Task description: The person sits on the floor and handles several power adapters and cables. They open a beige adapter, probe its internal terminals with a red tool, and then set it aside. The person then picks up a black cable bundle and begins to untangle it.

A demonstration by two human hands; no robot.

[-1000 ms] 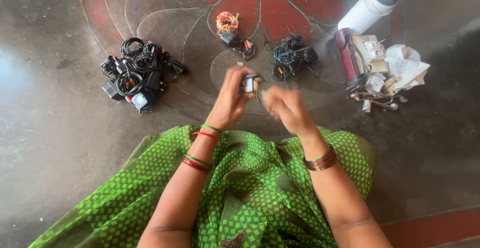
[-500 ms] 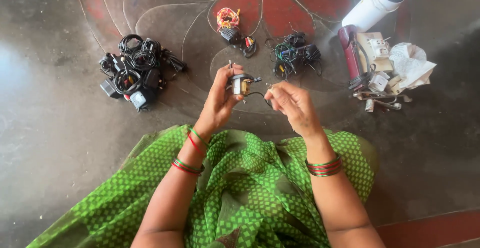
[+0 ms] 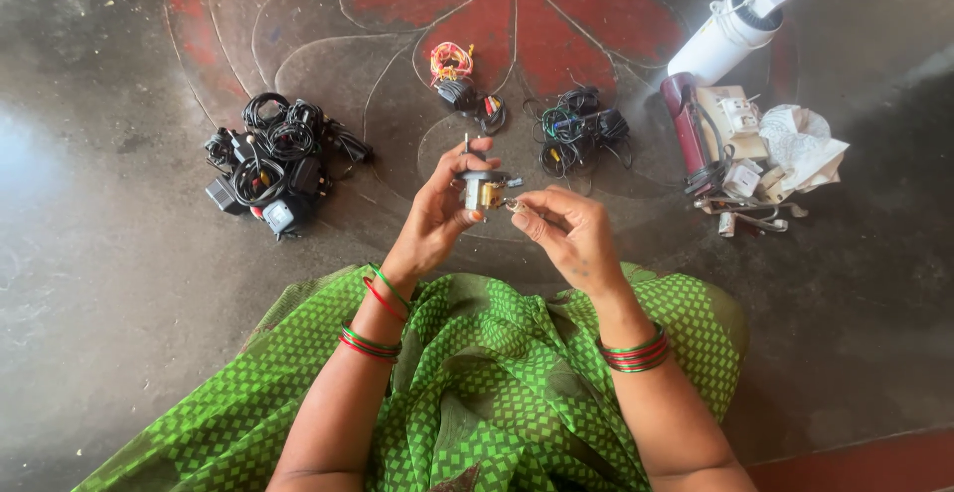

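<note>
Small motor part [image 3: 484,190]: a little metal cylinder with a brass-coloured end, held up over the floor in front of your lap, between your two hands.
Left hand [image 3: 440,216]: your fingers [image 3: 475,151] are clenched round the part from its left side, thumb on the near face, so it sits upright in your grip.
Right hand [image 3: 568,232]: your fingertips are pinched together on something tiny just to the right of the part; whether it is a wire end or a small fitting, the picture is too fine to tell.
Key relation: the part lies directly left of your right fingertips, nearly touching them; its long axis stands roughly vertical, with a thin pin rising from the top; your left hand carries it and your right hand meets it from the side.
Floor [image 3: 119,283]: dark, with a painted red flower pattern.
Black cable bundle [image 3: 275,163]: well to your left.
Red-and-yellow wire coil [image 3: 451,62]: ahead of your hands.
Dark wire tangle [image 3: 580,132]: ahead and slightly right.
White tube [image 3: 723,40] and pale boxes [image 3: 737,124]: far right.
</note>
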